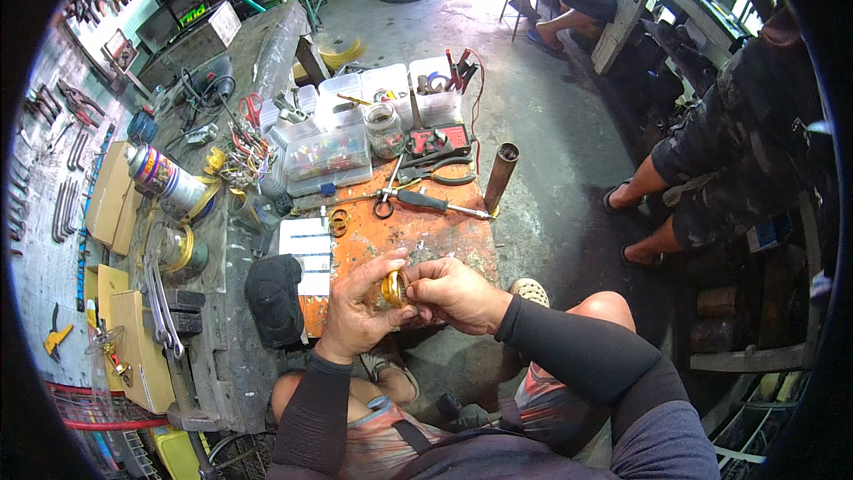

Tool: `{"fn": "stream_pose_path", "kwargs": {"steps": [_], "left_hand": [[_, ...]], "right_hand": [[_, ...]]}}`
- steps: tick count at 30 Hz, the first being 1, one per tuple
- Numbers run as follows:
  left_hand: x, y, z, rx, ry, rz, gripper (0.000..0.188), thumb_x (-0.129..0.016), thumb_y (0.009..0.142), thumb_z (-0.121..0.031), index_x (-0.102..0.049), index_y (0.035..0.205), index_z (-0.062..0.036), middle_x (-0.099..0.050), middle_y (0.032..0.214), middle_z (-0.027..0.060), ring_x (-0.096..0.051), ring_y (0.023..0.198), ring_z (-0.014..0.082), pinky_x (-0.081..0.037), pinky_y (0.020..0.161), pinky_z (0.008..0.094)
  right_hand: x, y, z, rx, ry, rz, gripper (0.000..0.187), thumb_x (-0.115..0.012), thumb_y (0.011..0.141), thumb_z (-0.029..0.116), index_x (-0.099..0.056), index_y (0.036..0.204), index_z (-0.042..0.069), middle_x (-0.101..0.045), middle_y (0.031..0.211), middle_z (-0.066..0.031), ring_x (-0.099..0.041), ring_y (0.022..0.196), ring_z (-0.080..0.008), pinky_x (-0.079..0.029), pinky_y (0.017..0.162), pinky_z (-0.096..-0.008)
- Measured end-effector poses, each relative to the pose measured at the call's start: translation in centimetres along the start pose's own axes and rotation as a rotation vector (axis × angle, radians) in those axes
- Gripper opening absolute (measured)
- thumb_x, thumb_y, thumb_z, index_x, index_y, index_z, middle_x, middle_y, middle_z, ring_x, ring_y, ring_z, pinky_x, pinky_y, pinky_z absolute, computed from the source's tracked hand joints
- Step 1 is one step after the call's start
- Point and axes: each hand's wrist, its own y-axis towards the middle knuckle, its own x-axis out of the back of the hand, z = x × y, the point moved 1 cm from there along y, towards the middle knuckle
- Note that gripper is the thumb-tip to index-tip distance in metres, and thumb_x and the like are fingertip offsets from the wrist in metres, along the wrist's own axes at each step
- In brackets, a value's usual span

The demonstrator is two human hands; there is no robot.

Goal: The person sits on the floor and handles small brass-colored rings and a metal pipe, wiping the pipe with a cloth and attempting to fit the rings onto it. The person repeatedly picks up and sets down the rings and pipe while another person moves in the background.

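Between my two hands is a gold-coloured metal ring (392,288), held just over the near edge of the orange worktable (462,249). My left hand (358,304) curls round it from the left, thumb below and fingers above. From the right, my right hand (456,295) pinches its side; those fingertips are partly hidden. Similar gold rings (338,223) lie on the table beside a white printed sheet (306,253). Beyond them rest a screwdriver (422,202) with a dark handle, scissors (384,205) and pliers (444,172).
Clear plastic boxes (329,160) and a glass jar (384,129) crowd the table's far side. An upright metal tube (502,180) stands at its right corner. A dark cap (275,300) and a spray can (169,180) sit left. Another person (711,160) stands at right; someone sits farther back.
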Motion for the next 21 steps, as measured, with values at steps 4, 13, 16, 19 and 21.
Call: {"fn": "stream_pose_path", "kwargs": {"steps": [4,13,16,19,21], "left_hand": [[-0.1,-0.2,-0.6,0.002,-0.039,0.030,0.067,-0.098,0.085,-0.019,-0.068,0.143,-0.0048,-0.069,0.148,0.0211,-0.068,0.136,0.0311,-0.054,0.115,0.0432],[-0.5,-0.3,-1.2,-0.092,0.055,0.053,0.064,-0.092,0.084,0.000,-0.068,0.143,-0.0070,-0.070,0.147,0.0218,-0.069,0.136,0.0328,-0.057,0.113,0.0442],[-0.2,0.2,-2.0,-0.187,0.235,0.136,0.066,-0.092,0.083,0.001,-0.068,0.143,-0.0088,-0.071,0.145,0.0215,-0.070,0.135,0.0342,-0.057,0.112,0.0444],[-0.2,0.0,-2.0,-0.088,0.233,0.143,0.066,-0.094,0.084,-0.005,-0.068,0.144,-0.0081,-0.072,0.144,0.0208,-0.071,0.134,0.0327,-0.059,0.111,0.0438],[-0.3,-0.4,-1.8,0.043,0.083,0.096,0.066,-0.095,0.086,-0.010,-0.067,0.145,-0.0066,-0.072,0.143,0.0199,-0.071,0.132,0.0304,-0.060,0.109,0.0425]], "right_hand": [[-0.4,0.0,-0.3,0.025,0.080,0.018,0.015,-0.063,0.103,0.011,-0.071,0.110,0.001,-0.069,0.086,-0.0034,-0.062,0.066,-0.0107,-0.050,0.059,-0.0264],[-0.8,0.1,-0.4,0.016,0.089,-0.034,0.017,-0.064,0.105,0.014,-0.072,0.112,0.001,-0.069,0.088,-0.0021,-0.062,0.067,-0.0085,-0.049,0.058,-0.0238],[-0.7,-0.2,-0.2,0.011,0.000,-0.068,0.017,-0.065,0.105,0.015,-0.073,0.110,0.001,-0.069,0.087,-0.0014,-0.062,0.067,-0.0079,-0.049,0.058,-0.0237],[-0.8,-0.6,0.2,0.003,-0.124,-0.097,0.017,-0.065,0.105,0.015,-0.074,0.106,0.001,-0.069,0.085,-0.0010,-0.062,0.066,-0.0081,-0.050,0.059,-0.0241],[-0.6,-0.7,0.2,0.001,-0.160,-0.096,0.017,-0.065,0.105,0.015,-0.074,0.104,0.001,-0.069,0.085,-0.0013,-0.062,0.066,-0.0084,-0.050,0.060,-0.0245]]}}
